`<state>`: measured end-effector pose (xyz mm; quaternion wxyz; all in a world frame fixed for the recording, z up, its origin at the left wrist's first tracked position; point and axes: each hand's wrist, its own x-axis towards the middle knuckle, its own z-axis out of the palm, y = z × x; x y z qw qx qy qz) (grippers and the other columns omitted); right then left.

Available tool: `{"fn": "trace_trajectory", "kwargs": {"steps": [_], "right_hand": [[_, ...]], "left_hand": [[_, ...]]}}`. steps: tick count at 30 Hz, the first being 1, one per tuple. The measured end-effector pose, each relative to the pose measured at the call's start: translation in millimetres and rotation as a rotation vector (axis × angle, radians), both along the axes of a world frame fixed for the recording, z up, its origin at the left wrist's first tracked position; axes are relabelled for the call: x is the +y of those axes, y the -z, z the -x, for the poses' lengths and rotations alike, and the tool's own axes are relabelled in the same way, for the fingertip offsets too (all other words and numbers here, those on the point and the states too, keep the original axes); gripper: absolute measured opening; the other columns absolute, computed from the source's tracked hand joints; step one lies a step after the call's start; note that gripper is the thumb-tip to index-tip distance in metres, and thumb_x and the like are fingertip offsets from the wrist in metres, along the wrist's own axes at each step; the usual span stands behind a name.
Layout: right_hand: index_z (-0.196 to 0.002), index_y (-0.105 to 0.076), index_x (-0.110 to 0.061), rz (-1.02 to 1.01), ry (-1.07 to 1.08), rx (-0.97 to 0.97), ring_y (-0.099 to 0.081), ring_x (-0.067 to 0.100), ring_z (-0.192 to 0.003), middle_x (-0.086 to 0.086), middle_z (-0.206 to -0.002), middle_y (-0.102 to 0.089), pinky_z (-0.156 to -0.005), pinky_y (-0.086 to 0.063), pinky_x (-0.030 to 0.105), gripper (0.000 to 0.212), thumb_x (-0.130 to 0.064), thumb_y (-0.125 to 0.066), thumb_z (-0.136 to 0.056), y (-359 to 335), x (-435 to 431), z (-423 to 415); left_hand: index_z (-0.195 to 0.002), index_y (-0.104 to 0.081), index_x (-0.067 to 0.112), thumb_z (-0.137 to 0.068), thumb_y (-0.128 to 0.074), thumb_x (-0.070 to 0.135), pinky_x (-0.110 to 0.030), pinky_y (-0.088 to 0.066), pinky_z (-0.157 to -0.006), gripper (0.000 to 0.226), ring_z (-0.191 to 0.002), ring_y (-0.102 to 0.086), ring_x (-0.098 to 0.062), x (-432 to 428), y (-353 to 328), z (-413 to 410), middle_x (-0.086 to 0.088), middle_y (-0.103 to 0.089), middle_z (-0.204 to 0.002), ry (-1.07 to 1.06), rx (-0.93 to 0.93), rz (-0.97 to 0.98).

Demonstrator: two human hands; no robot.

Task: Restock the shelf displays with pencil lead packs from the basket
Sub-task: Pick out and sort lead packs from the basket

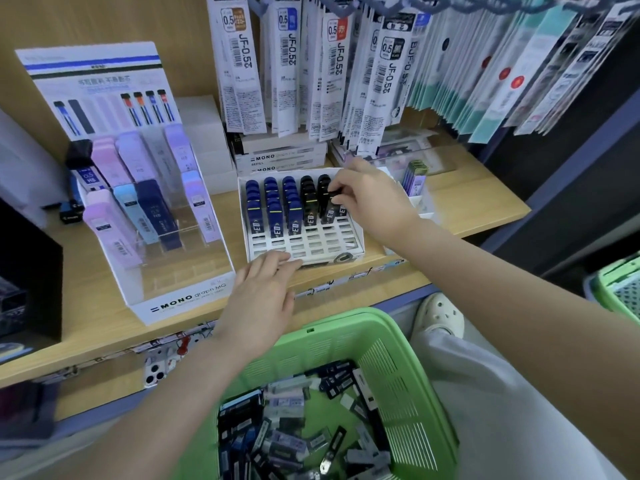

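A white grid display tray (349,245) stands on the wooden shelf, with blue and black lead packs in its back rows. My right hand (370,199) pinches a black lead pack (335,202) at the tray's right column. My left hand (263,299) rests with straight fingers on the tray's front left edge. A green basket (391,368) below the shelf holds several loose lead packs (298,441) in black, blue and grey.
A larger tiered MONO display (180,299) with pastel lead cases stands to the left. Refill packets (294,71) hang above the tray. White MONO boxes (280,157) are stacked behind it. A second green basket (620,289) sits at the far right.
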<state>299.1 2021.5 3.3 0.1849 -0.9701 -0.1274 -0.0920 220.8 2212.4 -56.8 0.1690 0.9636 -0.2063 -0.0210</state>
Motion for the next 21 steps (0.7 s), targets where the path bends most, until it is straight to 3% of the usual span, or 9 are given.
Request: {"fn": "trace_trajectory", "kwargs": {"steps": [4, 6, 11, 14, 17, 19, 21], "right_hand": [[-0.116, -0.06, -0.007, 0.027, 0.001, 0.01, -0.057, 0.029, -0.102, 0.011, -0.115, -0.059, -0.086, -0.046, 0.039, 0.024, -0.011, -0.055, -0.093, 2, 5, -4], [-0.115, -0.057, -0.007, 0.034, 0.01, 0.03, -0.058, 0.03, -0.101, 0.012, -0.112, -0.062, -0.084, -0.048, 0.042, 0.023, -0.01, -0.056, -0.092, 4, 5, -6], [-0.109, -0.059, -0.005, 0.085, -0.009, 0.01, -0.056, 0.032, -0.1, 0.011, -0.113, -0.057, -0.078, -0.046, 0.04, 0.017, -0.011, -0.053, -0.094, 6, 4, -5], [-0.116, -0.059, -0.008, 0.093, 0.006, -0.018, -0.051, 0.031, -0.115, 0.009, -0.121, -0.054, -0.084, -0.045, 0.041, 0.023, -0.014, -0.05, -0.096, 8, 4, -2], [-0.128, -0.053, -0.012, 0.112, 0.043, -0.066, -0.046, 0.025, -0.118, 0.006, -0.125, -0.053, -0.087, -0.039, 0.033, 0.031, -0.019, -0.044, -0.099, 12, 2, 10], [-0.131, -0.049, -0.011, 0.071, 0.059, -0.112, -0.044, 0.023, -0.118, 0.007, -0.125, -0.052, -0.087, -0.038, 0.03, 0.033, -0.019, -0.043, -0.099, 16, 0, 26], [-0.123, -0.052, -0.009, 0.017, 0.051, -0.186, -0.047, 0.022, -0.111, 0.008, -0.118, -0.054, -0.082, -0.037, 0.026, 0.028, -0.018, -0.044, -0.098, 25, -3, 48]], "left_hand": [[-0.147, -0.026, 0.025, -0.098, -0.042, 0.02, -0.026, -0.006, -0.113, 0.052, -0.137, -0.019, -0.012, -1, 1, 0, 0.006, -0.026, -0.146, -0.008, -0.003, -0.003], [-0.147, -0.026, 0.026, -0.098, -0.042, 0.02, -0.026, -0.007, -0.113, 0.052, -0.137, -0.019, -0.012, -2, 2, 0, 0.006, -0.026, -0.146, -0.008, -0.009, -0.012], [-0.148, -0.024, 0.026, -0.097, -0.043, 0.019, -0.028, -0.007, -0.113, 0.054, -0.138, -0.018, -0.014, -2, 1, 1, 0.005, -0.025, -0.146, -0.008, -0.017, -0.021], [-0.149, -0.018, 0.028, -0.097, -0.042, 0.022, -0.028, -0.006, -0.113, 0.057, -0.138, -0.015, -0.014, -1, -1, 0, 0.005, -0.021, -0.147, 0.025, -0.007, -0.062], [-0.149, -0.017, 0.028, -0.098, -0.042, 0.024, -0.029, -0.006, -0.114, 0.057, -0.139, -0.015, -0.014, 3, -2, -1, 0.004, -0.02, -0.147, 0.057, 0.008, -0.073], [-0.147, -0.026, 0.023, -0.095, -0.048, 0.018, -0.031, -0.007, -0.116, 0.057, -0.139, -0.019, -0.018, 5, 0, 1, 0.0, -0.026, -0.147, 0.076, -0.041, -0.076], [-0.136, -0.047, 0.015, -0.084, -0.062, 0.006, -0.037, -0.021, -0.112, 0.054, -0.131, -0.036, -0.026, 8, 4, 8, -0.008, -0.045, -0.135, 0.081, -0.17, -0.062]]}}
